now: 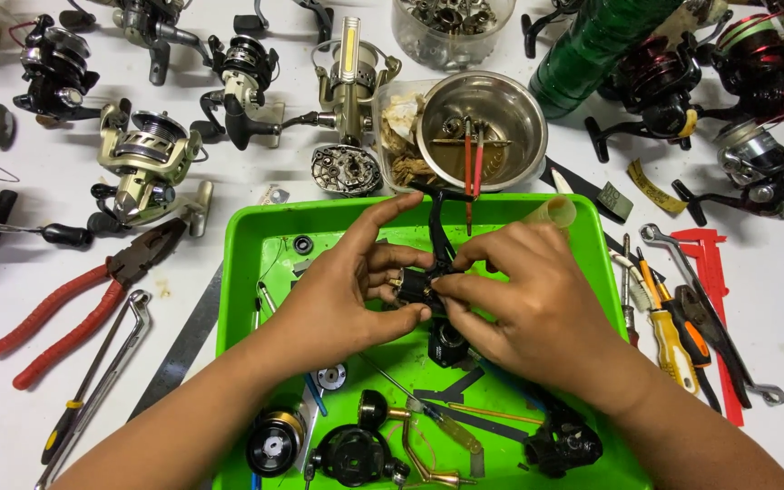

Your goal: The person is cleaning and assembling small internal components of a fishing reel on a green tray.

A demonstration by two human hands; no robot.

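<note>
Both hands meet over a bright green tray (256, 236) and hold a black fishing reel body (437, 299) between them. My left hand (347, 290) grips its left side, fingers curled under. My right hand (519, 299) pinches a small part at the reel's middle with thumb and forefinger. The reel's black arm rises toward the tray's far edge. Loose black reel parts, a spool (274, 442) and thin tools lie in the tray's near half.
Red-handled pliers (74, 308) and wrenches lie left of the tray, screwdrivers (669, 331) and a red caliper to its right. A steel bowl (481, 129) with brushes stands behind it. Several fishing reels (147, 163) crowd the white table's far side.
</note>
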